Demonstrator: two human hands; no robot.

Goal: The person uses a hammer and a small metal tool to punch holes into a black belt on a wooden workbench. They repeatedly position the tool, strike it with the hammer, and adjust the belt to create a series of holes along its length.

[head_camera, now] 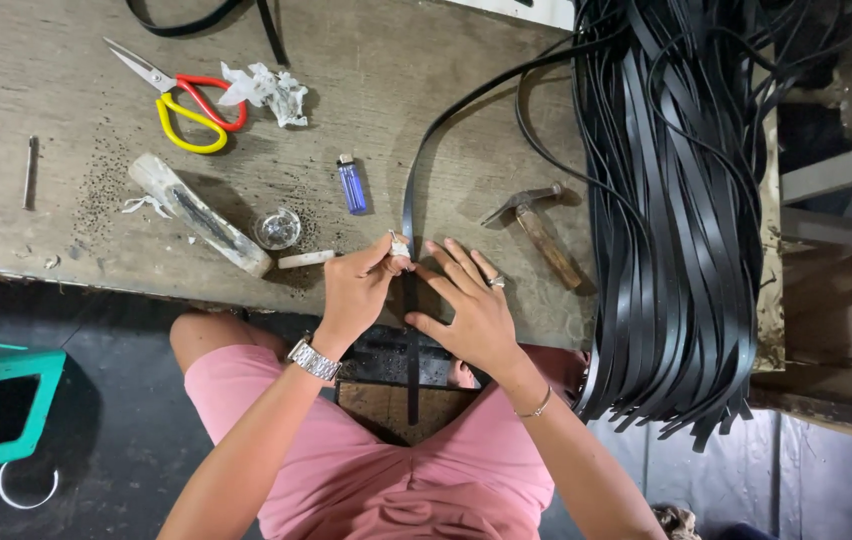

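At the worktop's (466,90) near edge, your left hand (358,290) is pinching a small pale piece (400,245) against the black strap (410,215), fingers narrow. Your right hand (471,305) is pressing the strap flat, fingers spread wide; should it slacken, the strap is likely sliding off.

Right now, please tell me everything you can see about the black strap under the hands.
The strap is a long, flat, narrow black band, looking like leather or rubber. It comes curving from the strap pile at the right, then runs straight down the table and hangs past its front edge over the lap. The right hand lies spread and flat beside it, the thumb on it. The left hand pinches a small pale piece against it.
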